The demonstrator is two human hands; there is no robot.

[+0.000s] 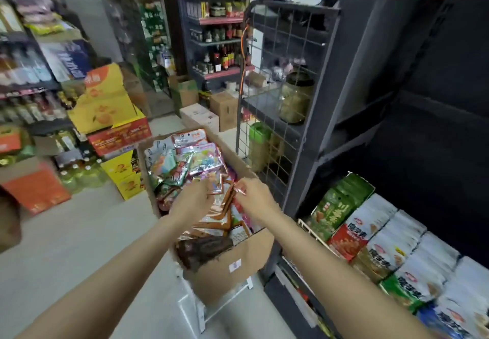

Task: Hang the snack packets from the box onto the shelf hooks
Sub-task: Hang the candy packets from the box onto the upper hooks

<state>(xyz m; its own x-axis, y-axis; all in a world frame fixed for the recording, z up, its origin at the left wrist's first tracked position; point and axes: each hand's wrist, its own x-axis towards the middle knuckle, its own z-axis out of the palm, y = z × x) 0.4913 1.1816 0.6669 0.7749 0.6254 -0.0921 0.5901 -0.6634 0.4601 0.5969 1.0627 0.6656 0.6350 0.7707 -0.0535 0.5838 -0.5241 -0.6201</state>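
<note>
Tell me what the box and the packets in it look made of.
Box: brown corrugated cardboard by the look, matte, with a torn near edge. Snack packets: thin glossy plastic or foil film; they crinkle and glint. Both hands pinch some.

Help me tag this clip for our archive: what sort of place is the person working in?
Most likely a small grocery or convenience shop. Shelves of bottled sauces line the back, bagged snacks fill a low rack on the right, and both hands reach into a cardboard box of snack packets in the aisle.
</note>
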